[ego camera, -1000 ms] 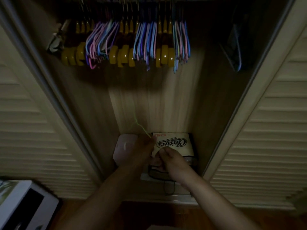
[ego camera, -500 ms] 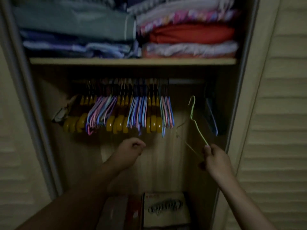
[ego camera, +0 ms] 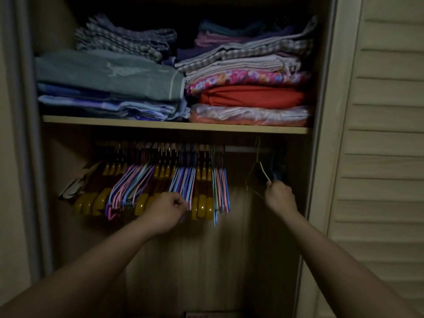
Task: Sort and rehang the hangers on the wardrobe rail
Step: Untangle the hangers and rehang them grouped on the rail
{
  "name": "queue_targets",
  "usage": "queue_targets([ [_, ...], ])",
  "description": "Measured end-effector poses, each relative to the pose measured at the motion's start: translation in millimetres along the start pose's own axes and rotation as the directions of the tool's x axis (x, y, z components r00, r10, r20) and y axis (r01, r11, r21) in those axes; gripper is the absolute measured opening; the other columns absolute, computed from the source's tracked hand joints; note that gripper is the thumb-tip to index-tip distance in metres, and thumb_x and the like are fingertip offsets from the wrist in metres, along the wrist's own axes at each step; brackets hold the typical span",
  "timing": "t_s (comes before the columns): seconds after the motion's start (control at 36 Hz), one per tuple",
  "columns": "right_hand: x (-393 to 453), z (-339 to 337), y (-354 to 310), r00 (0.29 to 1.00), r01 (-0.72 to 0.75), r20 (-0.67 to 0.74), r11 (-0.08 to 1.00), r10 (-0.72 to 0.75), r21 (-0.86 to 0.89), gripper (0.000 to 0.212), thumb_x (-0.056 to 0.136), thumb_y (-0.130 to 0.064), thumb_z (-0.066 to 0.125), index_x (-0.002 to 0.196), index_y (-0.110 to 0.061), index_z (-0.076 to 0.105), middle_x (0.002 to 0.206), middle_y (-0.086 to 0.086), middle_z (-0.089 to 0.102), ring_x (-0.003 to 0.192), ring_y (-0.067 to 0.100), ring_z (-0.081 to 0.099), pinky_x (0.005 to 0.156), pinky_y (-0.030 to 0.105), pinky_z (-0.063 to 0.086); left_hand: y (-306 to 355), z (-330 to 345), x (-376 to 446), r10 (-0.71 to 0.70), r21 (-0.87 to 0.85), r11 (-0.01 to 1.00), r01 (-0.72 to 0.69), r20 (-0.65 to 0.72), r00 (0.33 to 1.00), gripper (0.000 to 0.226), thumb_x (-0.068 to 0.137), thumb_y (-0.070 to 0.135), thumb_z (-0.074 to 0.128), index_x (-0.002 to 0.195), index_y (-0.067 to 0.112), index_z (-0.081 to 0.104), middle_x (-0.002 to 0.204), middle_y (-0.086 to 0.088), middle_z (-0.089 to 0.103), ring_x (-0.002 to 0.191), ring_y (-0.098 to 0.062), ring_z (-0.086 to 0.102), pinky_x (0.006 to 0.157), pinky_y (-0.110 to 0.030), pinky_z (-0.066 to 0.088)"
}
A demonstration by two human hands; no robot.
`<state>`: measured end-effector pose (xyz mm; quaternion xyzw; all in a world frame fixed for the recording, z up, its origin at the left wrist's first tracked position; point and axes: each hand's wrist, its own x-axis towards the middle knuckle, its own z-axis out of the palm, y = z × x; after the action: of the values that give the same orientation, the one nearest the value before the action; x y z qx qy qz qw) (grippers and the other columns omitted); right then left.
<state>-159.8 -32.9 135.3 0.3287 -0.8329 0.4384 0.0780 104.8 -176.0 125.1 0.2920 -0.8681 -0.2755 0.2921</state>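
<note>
Green hanger going onto the rail, right of the bunch.

Right hand (ego camera: 280, 198) pinches the green hanger (ego camera: 257, 174) by its lower wire, hook at the rail (ego camera: 243, 149); left hand (ego camera: 165, 211), curled, touches the hung hangers (ego camera: 183, 184) left along the rail, whether gripping cannot be told, likely steadying them.

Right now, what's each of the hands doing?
Left hand: curled, at the blue hangers; grip cannot be told.
Right hand: holding the green hanger.

left hand (ego camera: 168, 208) – fingers curled, arm outstretched | right hand (ego camera: 278, 196) – raised, grip pinched closed
</note>
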Motion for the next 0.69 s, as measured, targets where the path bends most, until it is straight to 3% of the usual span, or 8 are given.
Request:
queue_targets([
  [0.14,9.9,13.3,6.4,1.000,-0.029,0.006,0.997,0.030,-0.077,0.030,0.105,-0.020,0.038,0.127,-0.005,0.050,0.108,0.014,0.062,0.099,0.032,0.062,0.088,0.045,0.052,-3.6,-1.3,-6.4,0.019,-0.023,1.000,-0.019,-0.015,1.000,0.015,0.098,0.017,0.058,0.089,0.024,0.069,0.090,0.005,0.069,0.085,-0.003,0.062,0.064,-0.013,0.041],
  [0.19,10.1,17.7,10.5,1.000,-0.023,0.016,0.993,0.025,-0.115,0.047,0.102,-0.016,0.045,0.146,-0.007,0.032,0.119,0.017,0.060,0.108,0.034,0.061,0.093,0.047,0.050,-8.5,-2.7,-10.1,0.020,-0.047,0.999,-0.021,-0.012,1.000,0.016,0.097,0.018,0.059,0.089,0.025,0.070,0.091,0.007,0.069,0.086,-0.001,0.061,0.065,-0.011,0.040],
  [0.25,10.3,20.5,15.1,0.999,0.029,0.032,0.979,-0.023,-0.201,0.059,0.099,-0.015,0.050,0.152,-0.013,0.024,0.120,0.016,0.060,0.106,0.034,0.062,0.091,0.048,0.051,-12.8,-3.2,-12.4,0.012,-0.058,0.998,-0.012,0.002,1.000,0.015,0.098,0.019,0.059,0.089,0.025,0.070,0.092,0.008,0.068,0.087,0.000,0.060,0.066,-0.011,0.039],
  [0.36,13.8,16.4,23.4,0.994,0.108,0.059,0.867,-0.090,-0.486,0.043,0.096,-0.009,0.051,0.139,-0.010,0.042,0.112,0.015,0.063,0.095,0.031,0.066,0.079,0.043,0.058,-18.8,-3.2,-12.3,-0.027,-0.071,0.997,0.027,-0.003,1.000,0.016,0.098,0.018,0.059,0.090,0.023,0.071,0.095,0.009,0.068,0.090,0.001,0.059,0.069,-0.012,0.038],
  [0.44,20.2,8.6,26.8,0.991,0.131,0.068,0.817,-0.113,-0.562,0.037,0.094,-0.007,0.055,0.131,-0.006,0.049,0.106,0.014,0.064,0.085,0.027,0.066,0.064,0.035,0.052,-19.7,-0.6,-10.7,-0.045,-0.089,0.995,0.045,0.002,0.999,0.016,0.098,0.017,0.058,0.090,0.020,0.071,0.097,0.008,0.068,0.091,-0.001,0.059,0.070,-0.015,0.040],
  [0.58,27.1,3.8,31.1,0.990,0.142,0.084,0.756,-0.114,-0.639,0.034,0.095,-0.006,0.053,0.130,-0.003,0.051,0.102,0.012,0.066,0.069,0.021,0.056,0.056,0.032,0.045,-20.8,8.1,-9.0,-0.050,-0.082,0.995,0.052,0.027,0.998,0.017,0.099,0.020,0.055,0.093,0.025,0.070,0.095,0.008,0.066,0.083,-0.001,0.058,0.065,-0.018,0.041],
  [0.64,29.2,5.6,29.8,0.990,0.138,0.107,0.753,-0.090,-0.643,0.034,0.096,-0.006,0.051,0.130,-0.004,0.052,0.105,0.013,0.065,0.073,0.023,0.058,0.058,0.033,0.045,-21.8,11.1,-8.3,-0.057,-0.073,0.996,0.060,0.043,0.997,0.017,0.100,0.021,0.054,0.095,0.026,0.070,0.093,0.009,0.064,0.076,0.000,0.055,0.061,-0.017,0.039],
  [0.69,29.5,6.4,26.3,0.990,0.126,0.131,0.747,-0.053,-0.652,0.041,0.095,-0.007,0.052,0.135,-0.007,0.046,0.121,0.017,0.058,0.093,0.029,0.062,0.065,0.036,0.048,-22.8,12.9,-7.7,-0.059,-0.065,0.996,0.063,0.057,0.997,0.016,0.100,0.023,0.054,0.095,0.028,0.069,0.093,0.008,0.063,0.075,-0.001,0.054,0.060,-0.017,0.038],
])
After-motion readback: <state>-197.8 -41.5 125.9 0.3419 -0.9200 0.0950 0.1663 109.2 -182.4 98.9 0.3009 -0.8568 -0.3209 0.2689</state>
